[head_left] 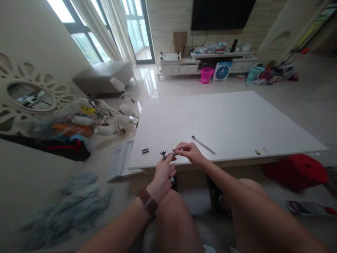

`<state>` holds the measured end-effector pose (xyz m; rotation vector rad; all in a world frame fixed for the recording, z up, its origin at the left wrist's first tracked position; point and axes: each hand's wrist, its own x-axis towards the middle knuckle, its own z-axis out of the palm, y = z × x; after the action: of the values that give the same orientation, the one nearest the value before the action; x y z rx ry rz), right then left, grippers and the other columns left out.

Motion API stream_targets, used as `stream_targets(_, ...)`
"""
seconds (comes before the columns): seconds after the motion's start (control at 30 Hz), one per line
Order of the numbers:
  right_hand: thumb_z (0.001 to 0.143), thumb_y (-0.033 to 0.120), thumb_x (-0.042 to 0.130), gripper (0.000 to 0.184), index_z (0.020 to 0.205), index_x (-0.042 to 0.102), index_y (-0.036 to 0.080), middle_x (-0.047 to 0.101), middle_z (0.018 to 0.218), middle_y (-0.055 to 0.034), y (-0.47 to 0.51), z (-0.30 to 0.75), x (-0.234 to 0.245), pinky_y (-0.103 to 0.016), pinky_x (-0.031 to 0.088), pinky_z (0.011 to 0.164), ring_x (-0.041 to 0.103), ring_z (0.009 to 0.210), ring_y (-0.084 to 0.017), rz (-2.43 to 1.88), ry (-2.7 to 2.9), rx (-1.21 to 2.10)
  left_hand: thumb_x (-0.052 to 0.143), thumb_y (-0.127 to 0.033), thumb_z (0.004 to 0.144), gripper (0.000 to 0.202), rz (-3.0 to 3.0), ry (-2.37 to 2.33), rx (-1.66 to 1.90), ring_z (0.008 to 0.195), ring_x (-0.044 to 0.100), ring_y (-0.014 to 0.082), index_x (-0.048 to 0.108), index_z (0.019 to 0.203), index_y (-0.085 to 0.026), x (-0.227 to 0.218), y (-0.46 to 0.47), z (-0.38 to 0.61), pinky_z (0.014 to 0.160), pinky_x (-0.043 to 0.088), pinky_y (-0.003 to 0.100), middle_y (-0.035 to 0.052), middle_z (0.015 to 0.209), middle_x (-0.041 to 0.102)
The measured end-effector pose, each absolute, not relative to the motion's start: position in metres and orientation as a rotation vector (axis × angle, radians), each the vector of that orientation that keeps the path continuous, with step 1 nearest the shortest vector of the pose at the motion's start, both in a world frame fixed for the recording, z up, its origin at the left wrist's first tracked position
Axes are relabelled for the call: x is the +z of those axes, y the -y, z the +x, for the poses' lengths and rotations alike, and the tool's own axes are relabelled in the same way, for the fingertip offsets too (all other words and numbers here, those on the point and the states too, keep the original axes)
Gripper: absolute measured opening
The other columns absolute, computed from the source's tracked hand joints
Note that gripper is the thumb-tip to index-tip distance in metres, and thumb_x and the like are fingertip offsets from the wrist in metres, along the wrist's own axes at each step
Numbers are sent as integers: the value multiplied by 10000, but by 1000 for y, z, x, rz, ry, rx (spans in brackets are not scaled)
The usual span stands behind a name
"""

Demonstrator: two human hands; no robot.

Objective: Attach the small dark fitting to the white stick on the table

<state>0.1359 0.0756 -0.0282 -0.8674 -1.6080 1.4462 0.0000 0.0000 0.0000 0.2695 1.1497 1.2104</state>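
Over the near edge of the white table (226,119), my two hands are close together. My left hand (162,173), with a brown watch strap (147,200) at the wrist, is closed around a dark metal, razor-like tool (163,153) whose T-shaped head sticks up past the thumb. Thumb and fingers of my right hand (191,153) pinch a small greenish piece (175,154) beside the left fingertips; its kind is too small to make out. A toothbrush (204,145) with a dark head lies beyond my right hand. Two small dark strips (145,151) lie to the left.
Small dark and yellowish bits (257,152) lie near the table's front right edge. A red stool (297,172) stands to the right. On the left are a chandelier with white shades (105,130), bags (71,130) and a grey-blue cloth heap (76,203) on the floor.
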Motion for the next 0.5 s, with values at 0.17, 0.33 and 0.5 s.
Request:
stream_targets(0.17, 693, 333, 788, 366, 1006, 745, 150, 720, 875, -59, -76, 124, -28, -242, 475, 641, 628, 751, -147, -949, 1425, 1793, 699, -311, 770, 261, 448, -1141, 1050, 377, 217, -8, 513, 870, -158, 0, 5, 6, 344, 115, 163, -32, 727, 530)
stream_targets(0.33, 615, 351, 840, 327, 836, 759, 124, 719, 766, -64, -70, 128, -25, -247, 477, 601, 626, 675, -149, -981, 1416, 1830, 708, -333, 721, 281, 499, -1152, 952, 391, 218, 4, 498, 808, -168, -2, 8, 11, 369, 119, 171, -61, 638, 478)
stream_targets(0.5, 615, 374, 849, 341, 864, 751, 164, 727, 866, -69, -88, 158, -27, -246, 480, 648, 644, 779, -154, -1053, 1101, 1460, 708, -343, 705, 252, 698, -1078, 642, 409, 272, 33, 528, 709, -167, 0, 19, 15, 403, 159, 200, -47, 586, 470)
